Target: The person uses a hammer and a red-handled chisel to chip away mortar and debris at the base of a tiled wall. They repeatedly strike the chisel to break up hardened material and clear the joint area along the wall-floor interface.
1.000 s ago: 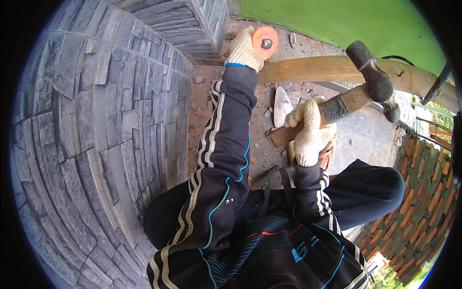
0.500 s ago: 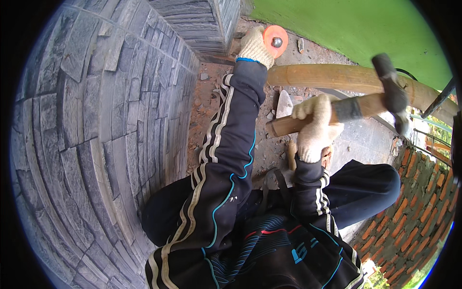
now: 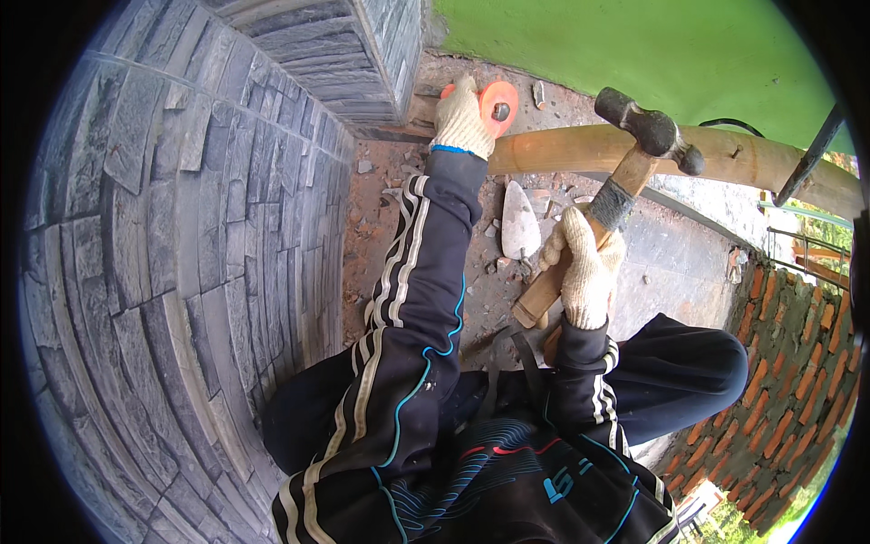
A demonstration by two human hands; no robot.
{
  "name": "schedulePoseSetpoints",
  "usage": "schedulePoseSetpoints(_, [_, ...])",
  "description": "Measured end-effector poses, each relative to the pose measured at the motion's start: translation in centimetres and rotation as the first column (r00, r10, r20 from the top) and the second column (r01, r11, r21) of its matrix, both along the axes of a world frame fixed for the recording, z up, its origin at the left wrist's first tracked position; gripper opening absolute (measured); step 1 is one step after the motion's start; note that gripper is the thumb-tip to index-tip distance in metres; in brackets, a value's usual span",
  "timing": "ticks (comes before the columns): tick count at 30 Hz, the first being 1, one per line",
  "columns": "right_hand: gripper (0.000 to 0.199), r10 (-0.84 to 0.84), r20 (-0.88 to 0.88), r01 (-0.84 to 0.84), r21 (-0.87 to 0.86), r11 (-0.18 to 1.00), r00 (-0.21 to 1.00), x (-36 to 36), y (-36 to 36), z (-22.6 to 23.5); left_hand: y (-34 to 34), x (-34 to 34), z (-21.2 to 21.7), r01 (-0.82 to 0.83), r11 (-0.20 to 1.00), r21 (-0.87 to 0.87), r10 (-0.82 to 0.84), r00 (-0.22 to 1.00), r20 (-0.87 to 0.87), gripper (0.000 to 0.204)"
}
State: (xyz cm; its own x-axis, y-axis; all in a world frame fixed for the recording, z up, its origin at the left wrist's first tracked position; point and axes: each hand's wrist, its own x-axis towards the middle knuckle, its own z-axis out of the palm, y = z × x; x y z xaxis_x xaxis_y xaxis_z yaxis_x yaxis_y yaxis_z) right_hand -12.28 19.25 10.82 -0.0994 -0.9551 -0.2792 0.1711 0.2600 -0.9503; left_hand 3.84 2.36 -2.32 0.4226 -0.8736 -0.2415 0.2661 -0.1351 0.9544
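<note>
Your left hand (image 3: 464,120) clamps the orange-guarded tool (image 3: 501,108), your nearer right hand (image 3: 589,274) grips the hammer (image 3: 632,172) (aim square, knuckles clear).

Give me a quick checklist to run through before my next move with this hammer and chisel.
1. Left hand gripping the orange-guarded chisel: ok.
2. Right hand closed around the ball-peen hammer: ok, on the wooden handle below the dark wrap.
3. Knit gloves on both hands: ok.
4. Chisel tip placed: cannot tell, it's hidden.
5. Hammer head clear of the bamboo pole: cannot tell, they overlap in this view.
6. Rubble swept up: not ok, pieces lie scattered.
</note>
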Motion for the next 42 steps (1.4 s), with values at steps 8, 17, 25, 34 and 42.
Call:
schedulePoseSetpoints(8, [0.017, 0.121, -0.069, -0.121, 0.005, 0.993, 0.99, 0.3, 1.1, -1.4, 1.1, 1.1, -1.3, 0.002, 1.0, 0.021, 0.004, 0.959, -0.283, 0.056])
schedulePoseSetpoints(17, [0.018, -0.183, 0.25, 0.219, -0.121, 0.968, 0.951, 4.0, 0.6, -1.8, 2.0, 3.0, 1.6, 0.227, 0.974, 0.022, -0.134, 0.489, 0.862, 0.041])
schedulePoseSetpoints(25, [0.018, 0.044, 0.033, -0.044, 0.009, 0.999, 0.999, 3.4, -1.0, -3.7, 1.7, 3.6, 1.9, 0.294, 0.954, 0.051, -0.199, 0.501, 0.842, 0.041])
schedulePoseSetpoints(34, [0.013, -0.024, -0.02, 0.022, -0.089, 0.996, 1.0, -0.6, 1.5, 2.1, 2.8, 2.2, -0.7, 0.093, 0.995, -0.038, -0.1, 0.881, -0.463, 0.02])
schedulePoseSetpoints(42, [0.024, 0.409, -0.879, -0.69, 0.139, 0.711, 0.244, -8.6, 0.4, 3.6, 6.7, 4.9, 4.3, 0.376, 0.926, 0.015, -0.343, 0.859, -0.381, 0.026])
